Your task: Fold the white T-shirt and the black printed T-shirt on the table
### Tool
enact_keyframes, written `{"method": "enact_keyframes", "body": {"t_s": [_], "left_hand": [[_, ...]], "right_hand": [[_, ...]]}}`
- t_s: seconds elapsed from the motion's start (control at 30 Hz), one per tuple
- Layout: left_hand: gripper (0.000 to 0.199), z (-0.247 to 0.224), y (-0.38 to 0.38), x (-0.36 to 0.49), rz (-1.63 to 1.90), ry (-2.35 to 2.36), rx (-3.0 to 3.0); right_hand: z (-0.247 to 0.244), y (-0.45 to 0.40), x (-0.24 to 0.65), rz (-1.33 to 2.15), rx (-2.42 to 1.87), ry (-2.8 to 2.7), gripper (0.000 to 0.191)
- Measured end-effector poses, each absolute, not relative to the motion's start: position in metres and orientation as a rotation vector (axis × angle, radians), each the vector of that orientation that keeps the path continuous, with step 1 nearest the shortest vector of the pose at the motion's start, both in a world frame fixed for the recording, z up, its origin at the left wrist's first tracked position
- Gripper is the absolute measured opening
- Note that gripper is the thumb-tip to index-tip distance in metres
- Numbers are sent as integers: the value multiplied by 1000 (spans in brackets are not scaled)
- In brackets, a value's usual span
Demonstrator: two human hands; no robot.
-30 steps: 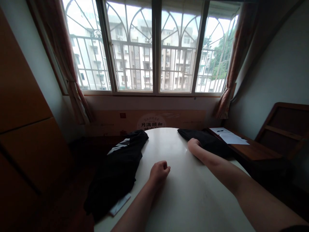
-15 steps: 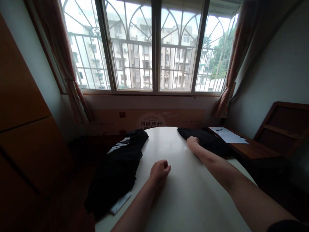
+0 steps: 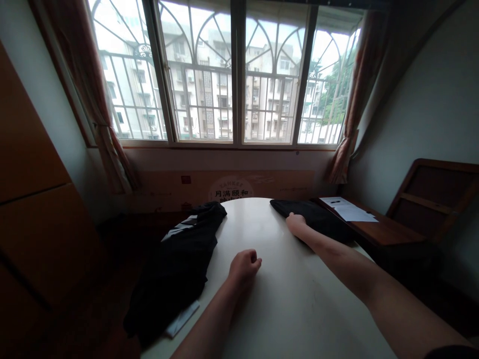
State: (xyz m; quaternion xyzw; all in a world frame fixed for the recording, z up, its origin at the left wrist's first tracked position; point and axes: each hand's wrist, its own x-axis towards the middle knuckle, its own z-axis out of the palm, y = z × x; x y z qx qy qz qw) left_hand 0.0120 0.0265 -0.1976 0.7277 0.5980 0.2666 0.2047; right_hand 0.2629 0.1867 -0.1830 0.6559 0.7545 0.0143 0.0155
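My left hand (image 3: 244,265) rests as a loose fist on the white round table (image 3: 277,299), and nothing shows in it. To its left, a black garment (image 3: 175,269) with white-grey patches lies bunched over the table's edge, apart from the hand. My right hand (image 3: 296,224) reaches forward to the near left edge of a second black cloth item (image 3: 325,219) at the far right. Its fingers are curled closed against that cloth. Whether they pinch any of it is hidden.
A folded white paper or card (image 3: 182,319) sticks out from under the left garment. Beyond the table's right edge stands a wooden chair or side table (image 3: 400,233) with paper sheets (image 3: 348,209). A printed cardboard box (image 3: 269,184) stands below the window.
The whole view has shifted slightly, so everything appears a little further left. Both hands and both black cloth items keep their places on the table.
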Motion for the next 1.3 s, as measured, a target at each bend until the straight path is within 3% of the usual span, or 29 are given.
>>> {"method": "enact_keyframes", "body": {"t_s": [0.07,0.17,0.23,0.5,1.0,1.2,1.3], "left_hand": [[27,-198,27,12,735,1659,2036],[27,-198,27,11,723,1655,2040],[27,-198,28,11,716,1657,2041],[27,-195,26,11,711,1655,2047],[28,-194,25,11,680,1628,2074],[27,-193,25,12,668,1635,2079],[27,-194,26,11,663,1638,2083]], "right_hand": [[-184,178,261,30,2047,2297,50],[-187,160,261,-12,2033,2287,83],[-191,147,266,-60,2038,2314,95],[-209,106,309,-233,2050,2386,68],[-208,94,325,-275,1905,2483,72],[-192,105,355,-575,2015,2624,61],[-188,106,397,-297,2332,2578,63]]}}
